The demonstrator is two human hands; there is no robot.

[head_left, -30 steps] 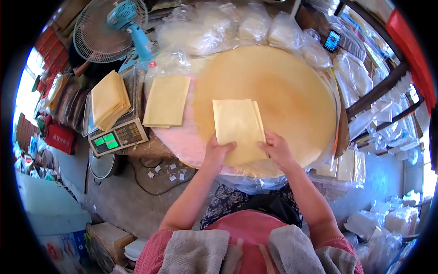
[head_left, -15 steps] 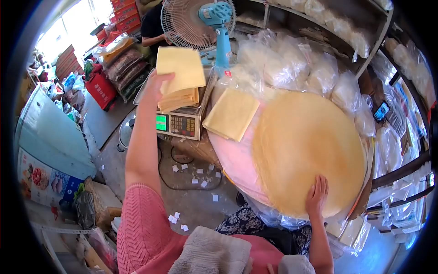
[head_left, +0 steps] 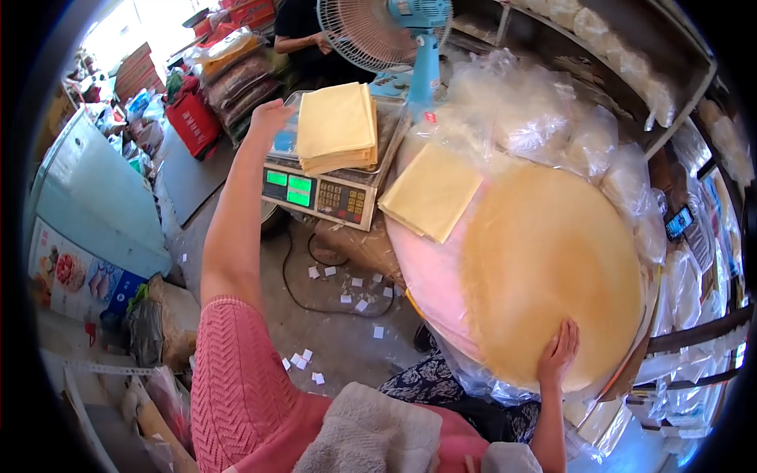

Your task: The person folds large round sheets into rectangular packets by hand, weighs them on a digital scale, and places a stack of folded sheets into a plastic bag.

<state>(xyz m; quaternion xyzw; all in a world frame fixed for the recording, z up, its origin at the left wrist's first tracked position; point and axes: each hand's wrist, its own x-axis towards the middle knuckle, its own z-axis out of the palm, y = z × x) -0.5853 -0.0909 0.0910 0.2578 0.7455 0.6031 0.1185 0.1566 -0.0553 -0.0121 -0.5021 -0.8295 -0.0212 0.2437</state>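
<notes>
A large round tan sheet (head_left: 556, 260) hides what lies beneath it, and the blue fan with a wire cage (head_left: 374, 43) is cut off by the top edge. On the grey electronic scale with green displays (head_left: 315, 197), a stack of folded pale-yellow sheets (head_left: 336, 126) covers much of the pan; nearby lies a flat folded cream sheet (head_left: 432, 191). The left hand (head_left: 270, 117), arm outstretched, is loosely open and empty beside the pan, its fingers indistinct. The right hand (head_left: 558, 351) rests palm-down on the round sheet, gripping nothing.
</notes>
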